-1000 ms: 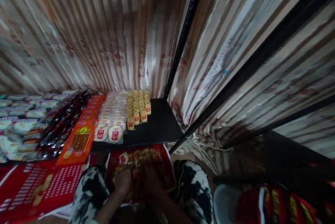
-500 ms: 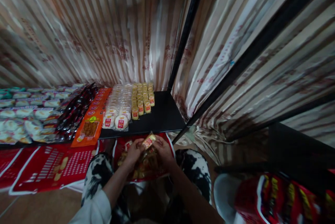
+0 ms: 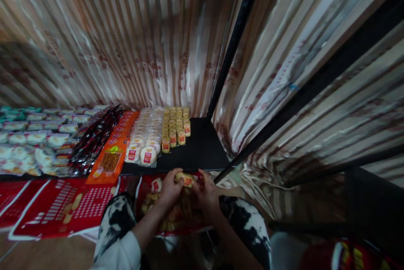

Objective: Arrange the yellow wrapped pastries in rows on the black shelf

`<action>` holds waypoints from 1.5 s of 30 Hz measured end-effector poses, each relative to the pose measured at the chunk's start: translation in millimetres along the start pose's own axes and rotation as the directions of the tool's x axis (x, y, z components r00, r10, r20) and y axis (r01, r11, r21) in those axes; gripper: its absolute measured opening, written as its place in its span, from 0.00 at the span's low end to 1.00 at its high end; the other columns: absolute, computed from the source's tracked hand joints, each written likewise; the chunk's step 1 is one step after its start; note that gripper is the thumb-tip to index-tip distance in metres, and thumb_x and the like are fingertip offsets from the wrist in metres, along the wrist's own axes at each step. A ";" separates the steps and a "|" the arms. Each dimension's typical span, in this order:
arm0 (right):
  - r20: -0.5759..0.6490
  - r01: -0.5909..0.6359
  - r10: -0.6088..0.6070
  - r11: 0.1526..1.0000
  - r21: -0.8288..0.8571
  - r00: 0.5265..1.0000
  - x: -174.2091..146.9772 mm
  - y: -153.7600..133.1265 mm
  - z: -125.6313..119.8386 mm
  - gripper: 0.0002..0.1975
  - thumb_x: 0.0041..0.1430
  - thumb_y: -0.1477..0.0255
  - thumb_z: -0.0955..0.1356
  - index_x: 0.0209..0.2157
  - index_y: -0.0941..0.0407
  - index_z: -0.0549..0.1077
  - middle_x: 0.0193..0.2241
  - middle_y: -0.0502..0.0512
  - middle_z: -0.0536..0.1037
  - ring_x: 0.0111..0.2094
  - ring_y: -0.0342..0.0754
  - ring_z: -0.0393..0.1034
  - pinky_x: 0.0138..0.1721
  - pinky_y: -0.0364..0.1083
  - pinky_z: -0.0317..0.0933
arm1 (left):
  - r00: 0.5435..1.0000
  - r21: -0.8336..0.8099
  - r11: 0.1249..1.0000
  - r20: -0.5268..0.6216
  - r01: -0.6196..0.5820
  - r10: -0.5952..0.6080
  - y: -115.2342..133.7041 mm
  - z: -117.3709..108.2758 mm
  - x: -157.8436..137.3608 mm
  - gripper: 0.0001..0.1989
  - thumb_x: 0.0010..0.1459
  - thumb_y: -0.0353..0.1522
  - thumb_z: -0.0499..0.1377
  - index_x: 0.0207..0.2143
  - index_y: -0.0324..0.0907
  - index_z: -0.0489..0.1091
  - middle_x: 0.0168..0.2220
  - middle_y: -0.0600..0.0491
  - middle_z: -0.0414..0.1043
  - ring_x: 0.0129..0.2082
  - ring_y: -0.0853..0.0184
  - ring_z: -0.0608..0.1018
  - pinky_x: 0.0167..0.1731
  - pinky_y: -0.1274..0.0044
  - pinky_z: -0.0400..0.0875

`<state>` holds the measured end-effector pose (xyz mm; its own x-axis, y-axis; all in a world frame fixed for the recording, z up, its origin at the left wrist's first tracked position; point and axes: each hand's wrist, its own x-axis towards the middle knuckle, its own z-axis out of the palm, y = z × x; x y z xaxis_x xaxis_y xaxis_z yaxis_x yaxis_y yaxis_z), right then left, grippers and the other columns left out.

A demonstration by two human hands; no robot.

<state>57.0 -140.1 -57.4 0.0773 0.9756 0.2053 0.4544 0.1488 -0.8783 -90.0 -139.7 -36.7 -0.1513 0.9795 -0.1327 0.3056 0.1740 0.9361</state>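
Observation:
My left hand (image 3: 172, 188) is closed around the left part of a small wrapped snack cake (image 3: 187, 180), yellowish with a red label. At the cake's right end, my right hand (image 3: 206, 190) has its thumb against the wrapper; the index finger stands a little higher, and the other fingers are partly hidden. Below both hands an opened red bag (image 3: 138, 198) lies between my knees, holding several yellow wrapped cakes (image 3: 170, 223) and a round white packet (image 3: 156, 184). Just beyond, rows of similar small yellow cakes (image 3: 173, 137) stand on a black shelf (image 3: 195, 156).
Left of the yellow cakes are round white wrapped biscuits (image 3: 147, 155), an orange packet (image 3: 109, 158), dark shiny packets (image 3: 94, 139) and white packs (image 3: 34, 137). Red printed bags (image 3: 63, 211) hang below the shelf edge. Black posts (image 3: 233, 46) and striped curtains (image 3: 151, 30) enclose it.
My hands and the snack cake have shifted slightly right and lower in the picture. The cake has turned, its right end now lower. The camera view has also shifted.

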 end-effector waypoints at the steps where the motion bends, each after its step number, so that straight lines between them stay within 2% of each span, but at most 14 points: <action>1: 0.001 0.104 -0.105 0.988 -0.117 0.995 5.5 -2.7 -6.8 0.20 0.53 0.65 0.66 0.47 0.56 0.69 0.46 0.61 0.73 0.48 0.56 0.66 0.49 0.57 0.60 | 0.995 0.111 0.990 0.056 -0.085 0.079 5.9 -1.0 4.2 0.17 0.48 0.27 0.54 0.43 0.43 0.70 0.41 0.51 0.71 0.43 0.66 0.73 0.48 0.74 0.65; 2: 0.053 0.191 -0.185 0.963 -0.188 0.981 11.8 -6.1 -13.0 0.19 0.54 0.67 0.65 0.48 0.55 0.69 0.48 0.59 0.73 0.49 0.55 0.65 0.50 0.56 0.59 | 0.984 0.189 0.970 0.118 -0.154 0.134 12.4 -1.8 8.5 0.19 0.48 0.27 0.54 0.44 0.44 0.70 0.42 0.51 0.70 0.44 0.67 0.72 0.48 0.74 0.65; 4: 0.199 0.302 -0.261 0.927 -0.223 0.945 25.6 -13.4 -21.8 0.16 0.56 0.70 0.64 0.47 0.52 0.70 0.45 0.56 0.75 0.46 0.52 0.66 0.48 0.52 0.61 | 0.963 0.265 0.937 0.201 -0.228 0.177 26.1 -1.7 17.8 0.20 0.49 0.27 0.52 0.46 0.44 0.69 0.41 0.52 0.70 0.43 0.67 0.72 0.48 0.75 0.65; 7: 0.282 0.299 -0.235 0.930 -0.214 0.930 46.2 -20.0 -26.1 0.14 0.55 0.73 0.64 0.44 0.52 0.72 0.39 0.54 0.77 0.40 0.50 0.68 0.43 0.50 0.62 | 0.957 0.273 0.927 0.199 -0.259 0.209 43.1 3.3 33.2 0.20 0.49 0.27 0.53 0.46 0.42 0.68 0.43 0.51 0.70 0.45 0.67 0.72 0.49 0.75 0.64; 9: 0.237 0.241 -0.192 0.950 -0.198 0.952 59.6 -19.6 -25.2 0.13 0.54 0.73 0.65 0.43 0.53 0.73 0.37 0.55 0.77 0.38 0.51 0.67 0.42 0.50 0.62 | 0.964 0.237 0.939 0.150 -0.250 0.219 50.5 9.3 43.1 0.19 0.50 0.28 0.53 0.46 0.40 0.67 0.43 0.49 0.69 0.44 0.66 0.72 0.49 0.73 0.65; 14: 0.017 0.020 -0.020 1.000 -0.017 1.000 98.9 -8.4 -15.8 0.13 0.50 0.67 0.67 0.39 0.52 0.74 0.32 0.54 0.75 0.34 0.50 0.66 0.32 0.46 0.64 | 0.976 0.058 0.977 -0.070 -0.203 0.207 59.8 27.8 61.0 0.20 0.53 0.31 0.52 0.50 0.40 0.63 0.47 0.45 0.65 0.38 0.68 0.73 0.36 0.76 0.70; 18: -0.082 -0.051 0.058 0.994 0.095 0.995 138.5 2.1 0.6 0.16 0.48 0.65 0.67 0.40 0.54 0.73 0.34 0.54 0.75 0.35 0.49 0.67 0.32 0.45 0.64 | 0.966 0.062 0.978 -0.155 -0.201 0.208 60.1 39.4 71.9 0.16 0.53 0.28 0.51 0.45 0.42 0.67 0.47 0.47 0.66 0.46 0.66 0.71 0.49 0.73 0.66; 20: -0.097 -0.056 0.067 0.992 0.114 0.993 157.2 6.0 10.7 0.16 0.49 0.65 0.66 0.40 0.55 0.73 0.35 0.55 0.75 0.35 0.48 0.68 0.33 0.44 0.64 | 0.969 0.096 0.978 -0.146 -0.186 0.199 58.1 43.8 78.2 0.15 0.53 0.27 0.51 0.43 0.42 0.68 0.47 0.47 0.67 0.50 0.64 0.69 0.54 0.71 0.61; 24: -0.113 -0.049 0.064 0.990 0.130 0.992 183.2 10.6 30.6 0.16 0.49 0.66 0.65 0.40 0.56 0.72 0.37 0.56 0.75 0.34 0.47 0.70 0.34 0.45 0.65 | 0.982 0.130 0.981 -0.105 -0.141 0.155 52.2 51.7 90.7 0.17 0.53 0.27 0.49 0.45 0.39 0.67 0.50 0.45 0.67 0.52 0.63 0.68 0.56 0.71 0.59; 28: -0.099 -0.006 0.014 0.996 0.087 0.995 193.6 13.1 44.2 0.15 0.50 0.67 0.65 0.40 0.56 0.72 0.38 0.57 0.74 0.35 0.48 0.70 0.38 0.47 0.65 | 0.989 0.086 0.989 -0.075 -0.120 0.127 46.7 57.3 99.5 0.19 0.55 0.27 0.48 0.49 0.37 0.65 0.53 0.44 0.65 0.55 0.64 0.65 0.58 0.72 0.55; 32: -0.069 0.011 -0.006 0.998 0.063 0.998 197.0 15.2 51.5 0.16 0.51 0.67 0.65 0.42 0.57 0.72 0.37 0.57 0.73 0.36 0.48 0.69 0.37 0.47 0.66 | 0.995 0.010 0.997 -0.065 -0.081 0.082 43.4 58.6 104.4 0.21 0.55 0.28 0.49 0.51 0.38 0.63 0.57 0.45 0.61 0.58 0.65 0.62 0.60 0.71 0.51; 38: -0.075 0.020 -0.011 0.991 0.131 0.997 195.0 18.7 55.8 0.19 0.50 0.66 0.66 0.45 0.56 0.71 0.41 0.59 0.71 0.40 0.50 0.68 0.38 0.47 0.67 | 0.995 -0.059 0.997 -0.088 -0.048 0.042 38.1 54.1 109.4 0.19 0.55 0.28 0.49 0.49 0.41 0.66 0.55 0.48 0.65 0.57 0.66 0.64 0.60 0.71 0.51; 41: -0.099 0.012 -0.003 0.996 0.085 0.995 191.6 21.8 56.1 0.21 0.50 0.65 0.66 0.46 0.57 0.70 0.43 0.61 0.70 0.43 0.53 0.66 0.37 0.49 0.68 | 0.994 -0.085 0.994 -0.087 -0.070 0.063 33.0 53.2 110.8 0.19 0.54 0.27 0.49 0.49 0.40 0.67 0.55 0.49 0.65 0.57 0.66 0.64 0.60 0.71 0.51; 45: -0.078 0.002 0.002 0.999 0.047 0.997 189.3 25.7 58.9 0.22 0.51 0.65 0.66 0.48 0.54 0.69 0.44 0.59 0.71 0.43 0.52 0.66 0.40 0.49 0.67 | 0.990 -0.128 0.988 -0.124 -0.085 0.069 25.8 55.0 112.5 0.18 0.55 0.28 0.50 0.47 0.42 0.68 0.54 0.50 0.67 0.56 0.66 0.65 0.60 0.72 0.51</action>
<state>31.1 57.9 -66.5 0.1469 0.9604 0.2367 0.4120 0.1581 -0.8974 -47.5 -19.4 -45.3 -0.2449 0.9692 -0.0268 0.1944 0.0761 0.9780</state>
